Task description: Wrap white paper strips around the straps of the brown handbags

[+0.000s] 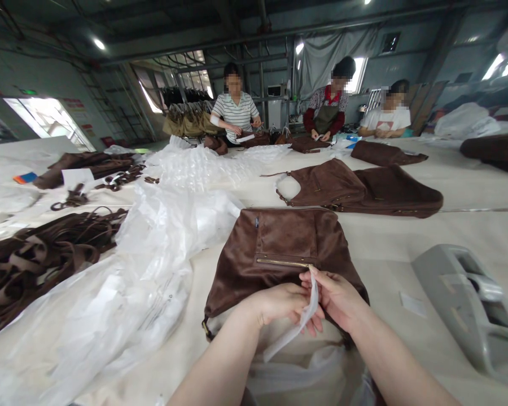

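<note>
A brown leather bag (288,234) lies on the table in front of me, its brass zipper (283,262) running across below a flat patch. At the zipper's right end, my right hand (341,298) is closed, pinching the top of a thin white wrapping strip (298,327). My left hand (284,304) is beside it over the bag, fingers stretched and apart, with the strip hanging across them. Whether the zipper pull is inside the strip is hidden by the fingertips. Clear plastic (296,378) lies over the bag's lower part.
A grey tape dispenser (469,304) stands at right. Plastic bags (152,270) and brown straps (46,254) are heaped at left. More brown bags (389,189) lie beyond mine. Several people, including one in a striped shirt (236,113), work across the table.
</note>
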A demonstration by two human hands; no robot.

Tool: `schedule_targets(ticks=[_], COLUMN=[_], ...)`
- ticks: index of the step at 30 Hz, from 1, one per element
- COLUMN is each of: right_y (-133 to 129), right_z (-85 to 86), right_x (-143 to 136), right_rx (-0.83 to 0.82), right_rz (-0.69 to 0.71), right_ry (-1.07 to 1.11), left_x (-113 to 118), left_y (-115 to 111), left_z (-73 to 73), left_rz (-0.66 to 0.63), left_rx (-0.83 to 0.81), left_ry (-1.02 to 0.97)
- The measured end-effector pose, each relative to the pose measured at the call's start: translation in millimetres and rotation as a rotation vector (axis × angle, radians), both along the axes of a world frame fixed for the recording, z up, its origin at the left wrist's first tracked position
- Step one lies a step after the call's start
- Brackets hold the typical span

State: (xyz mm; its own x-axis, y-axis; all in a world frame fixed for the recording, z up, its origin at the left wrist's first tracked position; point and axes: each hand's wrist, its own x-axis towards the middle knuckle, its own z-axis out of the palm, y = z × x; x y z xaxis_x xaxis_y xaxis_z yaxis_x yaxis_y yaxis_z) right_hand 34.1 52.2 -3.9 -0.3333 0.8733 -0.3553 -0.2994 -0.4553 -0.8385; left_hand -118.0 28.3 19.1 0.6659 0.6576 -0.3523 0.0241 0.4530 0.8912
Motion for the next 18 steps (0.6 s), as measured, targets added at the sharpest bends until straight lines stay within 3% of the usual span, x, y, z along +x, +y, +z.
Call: schedule_targets(ticks=[3, 7, 10, 13, 15, 18], right_y=[1.6, 3.9, 12.3, 26.3, 34.6, 42.1], right_z=[-3.2, 4.7, 17.0, 19.9, 13.5, -1.3], right_x=[-1.9, 13.0, 44.2, 74.6, 84.0, 81.7], right_rx=[0.056, 0.209, 0.448, 0.517, 0.476, 0.434], right_rz=[-0.091, -0.063, -0.204, -0.357, -0.281, -0.105], right_ry=[-0.061, -0.286, -0.619, -1.087, -1.286, -1.32], left_x=[-25.5, -58.9, -77.1, -91.9, -101.3, -113.6], left_y=[5.6, 20.7, 27.4, 29.4, 30.3, 32.9], left_z=[9.9, 11.8, 7.5, 4.3, 2.9, -0.4], left_rz=[0.293, 0.962, 1.376, 1.624, 1.805, 1.967], left_rx=[0.115, 0.205, 0.242, 0.251, 0.262, 0.229], left_ry=[-0.025, -0.227, -0.288, -0.216, -0.089, 0.091])
